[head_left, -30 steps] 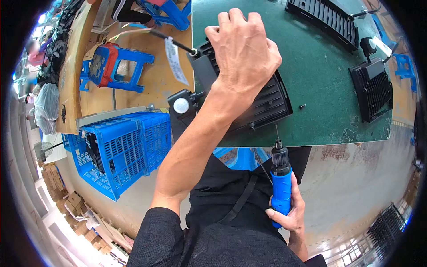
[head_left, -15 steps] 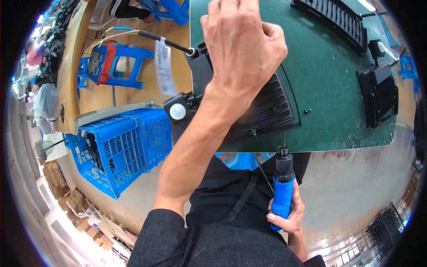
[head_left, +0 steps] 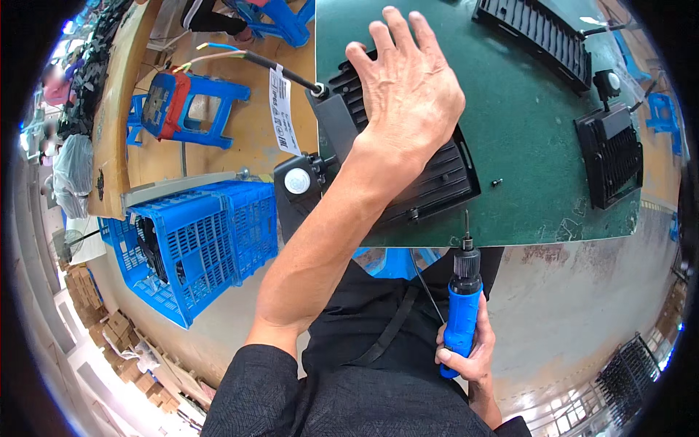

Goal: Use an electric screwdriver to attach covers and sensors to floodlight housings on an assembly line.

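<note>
A black finned floodlight (head_left: 445, 179) lies near the front left edge of the green table. Over its fins my left hand (head_left: 409, 98) is spread, fingers stretched forward; the palm hides part of the fins, and contact is hard to tell. Off the lamp's left side stick a sensor with a white round lens (head_left: 297, 180) and a black cable (head_left: 280, 69) with bare coloured wires, a white label (head_left: 280, 109) hanging from it. My right hand (head_left: 478, 355) grips a blue and black electric screwdriver (head_left: 463, 313), bit pointing up at the table's front edge. A small dark screw (head_left: 497, 182) lies right of the lamp.
Two more black floodlights, one at the back (head_left: 539, 40) and one at the right (head_left: 610, 156), rest on the table (head_left: 524, 131). Left of the table stand a blue plastic crate (head_left: 211, 237) and a blue and red stool (head_left: 196, 109). A person's leg shows at the top left.
My left hand has opened from bent, gathered fingers to spread ones and sits slightly lower in view. The label's swing has settled. My right hand still holds the screwdriver in about the same place.
</note>
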The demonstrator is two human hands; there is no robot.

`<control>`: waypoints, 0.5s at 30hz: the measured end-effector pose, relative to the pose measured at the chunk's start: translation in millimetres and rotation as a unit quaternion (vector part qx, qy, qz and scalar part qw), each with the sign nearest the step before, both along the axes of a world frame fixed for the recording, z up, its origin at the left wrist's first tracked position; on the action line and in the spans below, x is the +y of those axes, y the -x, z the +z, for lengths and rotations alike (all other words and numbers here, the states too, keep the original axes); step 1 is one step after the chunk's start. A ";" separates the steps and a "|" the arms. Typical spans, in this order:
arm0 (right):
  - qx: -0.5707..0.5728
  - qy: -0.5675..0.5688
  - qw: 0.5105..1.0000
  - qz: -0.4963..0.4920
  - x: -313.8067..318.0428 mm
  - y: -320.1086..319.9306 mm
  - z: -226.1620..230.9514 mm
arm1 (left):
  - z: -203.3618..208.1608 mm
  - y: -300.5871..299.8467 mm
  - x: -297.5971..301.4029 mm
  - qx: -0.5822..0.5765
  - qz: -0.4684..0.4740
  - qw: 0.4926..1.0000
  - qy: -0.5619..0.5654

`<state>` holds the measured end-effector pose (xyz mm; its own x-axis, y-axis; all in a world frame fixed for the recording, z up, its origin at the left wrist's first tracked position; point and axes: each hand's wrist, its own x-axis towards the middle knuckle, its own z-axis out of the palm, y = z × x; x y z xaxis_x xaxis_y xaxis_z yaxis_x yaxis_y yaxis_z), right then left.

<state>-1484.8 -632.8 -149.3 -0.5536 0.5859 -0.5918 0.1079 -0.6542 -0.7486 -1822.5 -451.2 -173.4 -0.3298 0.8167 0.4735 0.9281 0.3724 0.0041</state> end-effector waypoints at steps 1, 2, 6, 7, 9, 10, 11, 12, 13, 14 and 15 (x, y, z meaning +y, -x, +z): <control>-0.011 0.001 1.000 -0.005 -0.6 1.0 2.4 | 1.4 -0.1 0.5 -0.005 0.001 1.000 -0.001; -0.008 -0.004 1.000 -0.006 0.9 3.7 5.1 | 3.7 -1.5 0.4 -0.002 -0.001 1.000 -0.006; -0.035 -0.029 0.999 -0.028 11.6 18.7 20.7 | 11.3 -5.6 0.8 -0.083 -0.003 0.997 -0.003; -0.079 -0.042 0.996 -0.008 9.6 15.7 17.2 | 13.7 -4.8 1.2 -0.089 0.001 0.996 -0.008; -0.135 -0.015 0.990 0.021 6.4 13.8 12.7 | 17.0 -1.6 -0.2 -0.128 0.013 0.992 -0.006; -0.130 -0.019 0.991 0.023 5.0 14.5 11.1 | 20.3 3.4 -4.6 -0.123 0.016 0.992 -0.010; -0.150 -0.022 0.988 0.020 0.7 14.1 8.9 | 20.9 5.8 -8.7 -0.098 -0.007 0.994 -0.038; -0.170 -0.023 0.985 0.017 -3.0 11.9 4.5 | 21.5 8.8 -15.0 -0.074 -0.028 0.995 -0.065; -0.158 -0.056 0.986 0.015 -9.5 4.4 -6.1 | 39.2 6.0 -27.1 -0.065 -0.043 0.996 -0.045; -0.158 -0.052 0.986 0.018 -9.6 1.9 -5.3 | 54.5 4.2 -43.9 -0.067 -0.074 0.994 -0.043; -0.118 -0.034 0.992 0.011 -7.7 -0.4 -3.0 | 65.0 -2.6 -59.7 -0.123 -0.119 0.984 -0.040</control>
<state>-1484.4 -640.5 -152.2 -0.4177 0.6189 -0.6652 0.2990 -0.5978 -0.7438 -1820.0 -510.9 -108.4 -0.2456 0.8484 0.4690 0.9564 0.1331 0.2601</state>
